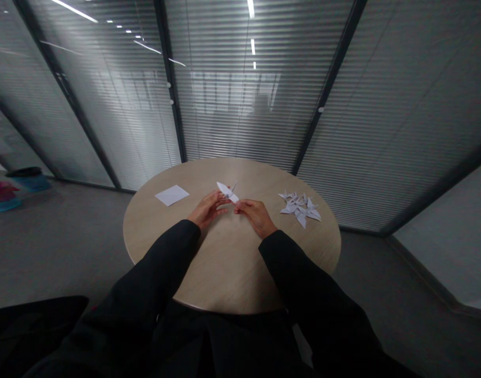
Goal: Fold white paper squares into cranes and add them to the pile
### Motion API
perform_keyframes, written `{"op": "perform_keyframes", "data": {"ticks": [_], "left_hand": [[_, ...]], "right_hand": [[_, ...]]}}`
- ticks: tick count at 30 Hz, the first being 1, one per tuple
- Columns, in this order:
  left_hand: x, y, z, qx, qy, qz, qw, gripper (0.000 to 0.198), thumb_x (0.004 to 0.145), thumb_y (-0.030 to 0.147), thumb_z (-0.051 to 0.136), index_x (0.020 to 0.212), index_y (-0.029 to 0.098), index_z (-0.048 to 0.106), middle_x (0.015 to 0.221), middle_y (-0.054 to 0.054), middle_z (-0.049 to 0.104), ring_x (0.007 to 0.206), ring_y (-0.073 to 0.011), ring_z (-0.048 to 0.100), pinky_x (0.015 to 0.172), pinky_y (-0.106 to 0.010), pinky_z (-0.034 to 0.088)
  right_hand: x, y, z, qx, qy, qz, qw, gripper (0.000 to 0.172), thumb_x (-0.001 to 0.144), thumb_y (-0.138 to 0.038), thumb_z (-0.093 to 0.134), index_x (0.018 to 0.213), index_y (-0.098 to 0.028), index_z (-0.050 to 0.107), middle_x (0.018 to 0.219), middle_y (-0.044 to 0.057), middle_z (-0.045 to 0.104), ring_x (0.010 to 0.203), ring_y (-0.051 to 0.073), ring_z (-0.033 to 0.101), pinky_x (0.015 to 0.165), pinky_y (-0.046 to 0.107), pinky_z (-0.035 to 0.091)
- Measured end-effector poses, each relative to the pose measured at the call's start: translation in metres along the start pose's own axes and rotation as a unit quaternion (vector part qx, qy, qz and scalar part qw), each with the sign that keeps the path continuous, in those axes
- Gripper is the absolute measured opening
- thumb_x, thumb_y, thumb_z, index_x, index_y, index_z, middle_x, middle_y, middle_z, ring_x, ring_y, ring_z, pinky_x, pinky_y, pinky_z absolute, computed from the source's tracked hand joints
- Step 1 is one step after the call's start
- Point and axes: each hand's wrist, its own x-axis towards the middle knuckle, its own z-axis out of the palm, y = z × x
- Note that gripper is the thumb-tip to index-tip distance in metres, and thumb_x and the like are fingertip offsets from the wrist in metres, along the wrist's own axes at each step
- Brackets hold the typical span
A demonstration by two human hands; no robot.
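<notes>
At the table [228,262], hands [207,209] [256,216], paper crane [227,191] (part-hidden)

A round light-wood table [228,268] carries a square sheet of white paper [171,195] near its left edge and a heap of white origami cranes [300,208] near its right edge.

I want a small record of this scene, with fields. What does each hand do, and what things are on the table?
left hand: holds a white paper crane
right hand: at the crane's lower tip, contact unclear
surface: round light wood table
on table, left side: flat square white paper sheet
on table, right side: heap of folded white paper cranes
behind table: glass partition with blinds
</notes>
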Motion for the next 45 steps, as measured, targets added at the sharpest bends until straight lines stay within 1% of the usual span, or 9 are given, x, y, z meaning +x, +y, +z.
{"op": "perform_keyframes", "data": {"ticks": [10,21,24,27,33,36,39,42,45], "left_hand": [[0.003,0.001,-0.001,0.025,0.121,0.007,0.992,0.022,0.072,0.032,0.076,0.078,0.015,0.064,0.084,-0.005,0.067,0.076,-0.0118,0.062,0.062,-0.02,0.05],[0.007,0.004,-0.008,-0.016,0.149,-0.07,0.986,0.013,0.082,0.025,0.065,0.079,0.013,0.062,0.073,-0.004,0.063,0.052,-0.0057,0.054,0.047,-0.015,0.048],[0.008,0.0,-0.011,0.036,0.179,-0.057,0.981,0.014,0.08,0.026,0.068,0.077,0.012,0.064,0.073,-0.005,0.063,0.055,-0.0079,0.056,0.046,-0.016,0.048],[0.007,-0.007,-0.01,0.1,0.148,-0.066,0.982,0.019,0.077,0.029,0.071,0.076,0.01,0.066,0.077,-0.009,0.065,0.06,-0.0117,0.058,0.049,-0.02,0.05],[0.006,-0.013,-0.012,0.147,0.092,-0.075,0.982,0.032,0.073,0.038,0.074,0.078,0.008,0.067,0.07,-0.008,0.06,0.058,-0.0126,0.056,0.052,-0.024,0.05],[0.004,-0.011,-0.01,0.139,0.083,-0.047,0.986,0.047,0.077,0.048,0.068,0.11,0.015,0.064,0.08,-0.007,0.061,0.061,-0.0143,0.059,0.053,-0.026,0.051],[0.001,-0.008,-0.006,0.149,0.04,-0.029,0.988,0.066,0.076,0.05,0.068,0.134,0.028,0.046,0.089,-0.006,0.062,0.069,-0.0177,0.064,0.057,-0.029,0.053],[0.0,-0.009,-0.002,0.192,-0.008,-0.018,0.981,0.065,0.069,0.039,0.078,0.127,0.027,0.052,0.096,-0.008,0.064,0.078,-0.0207,0.067,0.061,-0.029,0.053],[0.001,-0.012,-0.002,0.23,-0.013,0.006,0.973,0.047,0.063,0.031,0.082,0.104,0.019,0.063,0.095,-0.008,0.066,0.079,-0.0199,0.067,0.063,-0.028,0.052]], "right_hand": [[-0.003,-0.005,0.002,-0.157,0.009,-0.012,0.987,0.02,0.064,-0.037,0.075,0.063,-0.018,0.07,0.065,0.0,0.066,0.067,0.014,0.058,0.069,0.029,0.044],[-0.002,-0.001,0.0,-0.187,-0.066,-0.048,0.979,0.029,0.076,-0.046,0.065,0.07,-0.019,0.072,0.073,0.003,0.069,0.073,0.017,0.061,0.075,0.031,0.046],[0.0,0.001,-0.001,-0.198,-0.011,-0.067,0.978,0.031,0.078,-0.049,0.062,0.085,-0.02,0.072,0.077,0.003,0.068,0.074,0.016,0.061,0.074,0.031,0.047],[0.001,0.001,-0.001,-0.221,0.03,-0.126,0.967,0.032,0.072,-0.041,0.071,0.099,-0.023,0.07,0.086,0.002,0.065,0.081,0.016,0.06,0.073,0.029,0.047],[0.0,0.002,0.0,-0.257,-0.002,-0.158,0.953,0.018,0.074,-0.041,0.069,0.075,-0.022,0.071,0.083,0.004,0.064,0.081,0.017,0.059,0.066,0.028,0.046],[0.003,0.006,-0.003,-0.251,0.036,-0.168,0.953,0.019,0.074,-0.041,0.068,0.076,-0.022,0.07,0.084,0.004,0.065,0.08,0.018,0.06,0.069,0.03,0.047],[0.005,0.007,-0.005,-0.237,0.075,-0.166,0.954,0.018,0.074,-0.04,0.068,0.076,-0.022,0.068,0.086,0.005,0.067,0.079,0.019,0.061,0.074,0.032,0.048],[0.006,0.007,-0.005,-0.238,0.088,-0.154,0.955,0.019,0.074,-0.041,0.067,0.075,-0.022,0.067,0.084,0.004,0.068,0.078,0.019,0.061,0.077,0.033,0.048],[0.004,0.006,-0.004,-0.245,0.086,-0.149,0.954,0.022,0.073,-0.044,0.068,0.073,-0.022,0.067,0.081,0.004,0.068,0.077,0.02,0.061,0.076,0.034,0.049]]}}
